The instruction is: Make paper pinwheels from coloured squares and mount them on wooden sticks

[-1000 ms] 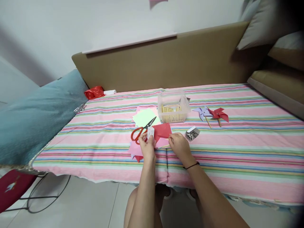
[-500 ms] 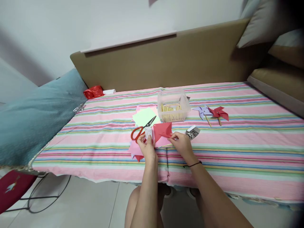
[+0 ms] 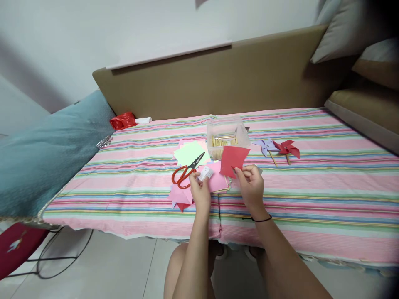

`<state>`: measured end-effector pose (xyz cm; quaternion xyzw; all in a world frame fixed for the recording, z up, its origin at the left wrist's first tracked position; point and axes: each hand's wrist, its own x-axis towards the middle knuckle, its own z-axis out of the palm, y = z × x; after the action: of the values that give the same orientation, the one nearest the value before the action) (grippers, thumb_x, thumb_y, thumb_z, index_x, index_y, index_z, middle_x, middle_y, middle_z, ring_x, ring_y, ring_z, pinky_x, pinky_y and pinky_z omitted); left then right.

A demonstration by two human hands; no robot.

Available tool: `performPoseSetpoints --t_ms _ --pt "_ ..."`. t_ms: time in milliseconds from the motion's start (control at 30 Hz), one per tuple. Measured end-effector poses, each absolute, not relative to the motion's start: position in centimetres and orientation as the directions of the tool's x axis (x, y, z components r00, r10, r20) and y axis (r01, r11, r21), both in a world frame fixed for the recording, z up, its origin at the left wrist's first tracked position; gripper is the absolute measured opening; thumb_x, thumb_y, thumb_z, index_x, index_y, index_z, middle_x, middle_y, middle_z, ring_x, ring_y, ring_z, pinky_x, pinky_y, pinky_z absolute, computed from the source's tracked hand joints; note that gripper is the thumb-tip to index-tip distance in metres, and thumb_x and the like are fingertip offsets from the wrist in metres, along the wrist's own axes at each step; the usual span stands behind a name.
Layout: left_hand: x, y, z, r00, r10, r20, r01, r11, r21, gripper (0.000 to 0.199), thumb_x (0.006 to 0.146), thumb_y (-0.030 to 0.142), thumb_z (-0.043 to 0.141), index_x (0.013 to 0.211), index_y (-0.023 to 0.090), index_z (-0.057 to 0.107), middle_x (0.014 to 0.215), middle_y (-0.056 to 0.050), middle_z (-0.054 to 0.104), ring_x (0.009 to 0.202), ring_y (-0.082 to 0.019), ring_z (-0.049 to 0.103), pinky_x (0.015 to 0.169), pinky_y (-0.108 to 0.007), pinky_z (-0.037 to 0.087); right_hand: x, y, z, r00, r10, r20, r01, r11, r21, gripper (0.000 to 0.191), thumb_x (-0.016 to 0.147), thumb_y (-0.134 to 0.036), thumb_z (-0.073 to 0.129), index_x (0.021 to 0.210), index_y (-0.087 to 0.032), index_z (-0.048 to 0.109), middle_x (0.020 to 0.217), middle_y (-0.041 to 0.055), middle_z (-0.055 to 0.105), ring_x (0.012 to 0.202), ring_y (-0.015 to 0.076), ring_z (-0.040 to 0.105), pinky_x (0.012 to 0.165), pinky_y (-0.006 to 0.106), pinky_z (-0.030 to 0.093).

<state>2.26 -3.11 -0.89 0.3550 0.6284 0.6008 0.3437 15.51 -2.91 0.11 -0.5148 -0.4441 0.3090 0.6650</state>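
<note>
Our right hand (image 3: 252,182) pinches a red sheet (image 3: 234,159) near its lower edge, right of the frame's centre.
Our left hand (image 3: 200,191) grips a small white packet (image 3: 205,173) by pink paper (image 3: 218,178), near the scissors (image 3: 183,174). We judge the step to be picking out one sheet; the next move calls for a light pinch, lest it crease.

1. No word, brand or number can be read anywhere in this view.
2. The white card (image 3: 205,173) in the left grip (image 3: 201,191) bears faint grey marks that look like print, too small to make out.
3. The red seat (image 3: 29,241) at lower left carries a small pale emblem (image 3: 14,246), its shape unclear.
</note>
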Motion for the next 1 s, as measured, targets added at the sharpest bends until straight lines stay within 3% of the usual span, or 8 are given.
performPoseSetpoints --t_ms 133,233,333,467,533,600,833,1000 --pt "3.2 -3.3 -0.7 -0.415 0.904 0.104 0.340 0.048 0.939 0.020 0.074 0.006 0.057 0.088 0.020 0.055 0.091 -0.005 0.060 0.091 -0.022 0.055 0.088 -0.038 0.039 16.0 -3.2 0.1 0.432 0.866 0.251 -0.023 0.289 -0.957 0.025 0.080 -0.040 0.065 0.076 -0.021 0.050 0.063 -0.0017 0.062 0.060 0.0140 0.058 0.054 0.024 0.042" --pt "3.9 -3.4 -0.9 -0.360 0.912 0.195 0.677 0.111 0.728 0.018 0.079 0.009 0.053 0.093 0.020 0.057 0.096 -0.010 0.063 0.101 -0.028 0.053 0.088 -0.042 0.039 16.5 -3.5 -0.1 0.411 0.889 0.200 -0.152 0.283 -0.947 0.025 0.077 -0.038 0.068 0.074 -0.021 0.050 0.060 -0.0041 0.058 0.058 0.0122 0.055 0.055 0.023 0.041" --pt "4.3 -3.9 -0.2 -0.339 0.887 0.313 0.745 0.049 0.666 0.017 0.084 0.015 0.049 0.095 0.020 0.061 0.108 -0.012 0.064 0.119 -0.030 0.045 0.098 -0.046 0.034 17.3 -4.4 0.2 0.302 0.946 0.118 -0.389 0.235 -0.891 0.024 0.075 -0.038 0.070 0.075 -0.022 0.052 0.069 -0.0030 0.061 0.066 0.0134 0.057 0.063 0.025 0.045" --pt "4.4 -6.5 2.6 -0.282 0.925 0.254 0.313 -0.162 0.936 0.030 0.091 0.038 0.043 0.090 0.019 0.066 0.111 -0.012 0.066 0.115 -0.025 0.053 0.103 -0.042 0.035 18.5 -7.0 1.8 0.083 0.995 0.063 -0.573 0.100 -0.813 0.018 0.076 -0.036 0.068 0.087 -0.024 0.059 0.087 -0.0003 0.066 0.076 0.0155 0.060 0.068 0.026 0.048" --pt "4.4 -8.5 4.0 -0.170 0.984 -0.048 -0.152 0.022 0.988 0.049 0.088 0.056 0.039 0.082 0.016 0.067 0.094 -0.013 0.070 0.098 -0.025 0.063 0.090 -0.040 0.046 19.1 -8.8 2.5 0.026 1.000 0.015 -0.602 0.028 -0.798 0.019 0.075 -0.034 0.069 0.088 -0.024 0.061 0.086 -0.0005 0.066 0.074 0.0143 0.059 0.066 0.024 0.047" --pt "4.6 -10.9 4.9 -0.004 0.973 -0.230 -0.447 0.204 0.871 0.053 0.080 0.064 0.048 0.078 0.015 0.067 0.080 -0.012 0.071 0.084 -0.025 0.067 0.078 -0.036 0.051 19.5 -10.9 2.8 -0.008 0.998 -0.055 -0.616 -0.048 -0.786 0.018 0.071 -0.031 0.073 0.082 -0.023 0.061 0.080 -0.0017 0.066 0.068 0.0123 0.058 0.063 0.022 0.046" --pt "6.3 -17.8 6.1 0.004 0.963 -0.268 -0.429 0.244 0.870 0.032 0.065 0.036 0.078 0.084 0.011 0.071 0.074 -0.007 0.074 0.062 -0.017 0.066 0.060 -0.025 0.049 20.4 -17.7 4.0 -0.014 0.988 -0.157 -0.509 -0.142 -0.849 0.026 0.069 -0.039 0.076 0.071 -0.021 0.057 0.069 -0.0010 0.065 0.060 0.0134 0.058 0.061 0.025 0.048" --pt "6.9 -21.0 7.8 -0.093 0.972 -0.215 -0.463 0.149 0.874 0.035 0.068 0.033 0.076 0.096 0.012 0.070 0.086 -0.009 0.075 0.074 -0.020 0.069 0.070 -0.031 0.053 22.3 -23.8 8.8 0.292 0.950 0.113 -0.202 0.177 -0.963 0.024 0.077 -0.041 0.069 0.096 -0.027 0.065 0.114 0.0073 0.065 0.104 0.0255 0.061 0.081 0.037 0.052"
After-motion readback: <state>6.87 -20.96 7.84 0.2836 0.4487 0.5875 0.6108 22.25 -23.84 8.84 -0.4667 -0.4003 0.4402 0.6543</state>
